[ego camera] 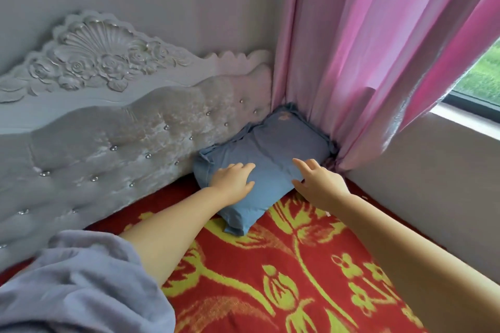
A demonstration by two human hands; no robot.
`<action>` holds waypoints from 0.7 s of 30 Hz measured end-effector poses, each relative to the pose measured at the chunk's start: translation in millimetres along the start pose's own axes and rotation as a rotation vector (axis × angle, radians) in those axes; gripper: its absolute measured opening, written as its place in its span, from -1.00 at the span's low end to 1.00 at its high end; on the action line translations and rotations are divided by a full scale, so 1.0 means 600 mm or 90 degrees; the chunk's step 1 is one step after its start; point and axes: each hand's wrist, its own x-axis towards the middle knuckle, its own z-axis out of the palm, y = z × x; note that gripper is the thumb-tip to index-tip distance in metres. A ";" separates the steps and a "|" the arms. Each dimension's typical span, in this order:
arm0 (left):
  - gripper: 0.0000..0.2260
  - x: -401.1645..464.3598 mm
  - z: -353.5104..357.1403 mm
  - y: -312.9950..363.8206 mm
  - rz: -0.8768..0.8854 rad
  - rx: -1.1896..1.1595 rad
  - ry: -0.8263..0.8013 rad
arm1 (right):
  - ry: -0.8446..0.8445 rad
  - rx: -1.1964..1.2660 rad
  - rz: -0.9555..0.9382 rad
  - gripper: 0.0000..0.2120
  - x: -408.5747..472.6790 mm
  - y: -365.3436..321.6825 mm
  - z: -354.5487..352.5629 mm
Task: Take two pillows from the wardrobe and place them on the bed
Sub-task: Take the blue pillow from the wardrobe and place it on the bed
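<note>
At about eight o'clock, a loose grey-lilac fabric sleeve [78, 284] was seen bunched on the left forearm. From nine to eleven o'clock, a pale grey headboard with carved shell-and-rose relief and a button-tufted velvet panel [108, 127] was set against the wall. Across the lower middle, from five to seven o'clock, the bed was covered by a red blanket patterned with yellow-green flowers [270, 278].

Just above the centre of the view, a blue rectangular fabric pillow [273, 149] was laid on the bed, pushed into the corner, with its far long edge leaning on the headboard and its right end touching the curtain. The left hand [232, 180] was rested palm down on the pillow's near left part, fingers spread and flat, nothing being gripped. The right hand [319, 181] was placed at the pillow's near right edge, fingers extended and apart, the thumb touching the cloth; no grip was closed on it.

From twelve to two o'clock, a pink sheer curtain [378, 48] was hung in folds down to the bed corner. At three o'clock, a dark-framed window [479, 94] with greenery outside was seen above a grey wall ledge.
</note>
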 end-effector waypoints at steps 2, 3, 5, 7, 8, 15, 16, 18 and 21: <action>-0.55 -0.018 0.005 0.013 -0.033 -0.019 0.024 | -0.018 -0.022 -0.033 -0.46 -0.008 0.006 -0.003; -0.55 -0.027 0.005 0.015 -0.046 -0.025 0.033 | -0.023 -0.028 -0.050 -0.46 -0.008 0.005 -0.005; -0.56 -0.047 0.001 0.008 -0.071 -0.038 0.047 | -0.027 -0.030 -0.085 -0.46 0.001 -0.009 -0.011; -0.56 -0.066 -0.008 -0.015 -0.103 -0.046 0.061 | -0.030 -0.030 -0.121 -0.48 0.015 -0.036 -0.012; -0.56 -0.077 -0.013 -0.036 -0.124 -0.049 0.069 | -0.034 -0.026 -0.139 -0.48 0.026 -0.058 -0.008; -0.59 -0.157 -0.026 -0.218 -0.207 -0.031 0.056 | -0.074 -0.016 -0.185 -0.47 0.072 -0.248 0.029; -0.58 -0.166 -0.026 -0.248 -0.203 -0.027 0.058 | -0.074 -0.009 -0.172 -0.48 0.076 -0.278 0.034; -0.58 -0.179 -0.026 -0.303 -0.183 -0.027 0.061 | -0.076 0.012 -0.131 -0.49 0.083 -0.331 0.045; -0.58 -0.199 -0.012 -0.376 -0.157 -0.028 0.023 | -0.093 0.026 -0.095 -0.49 0.075 -0.396 0.069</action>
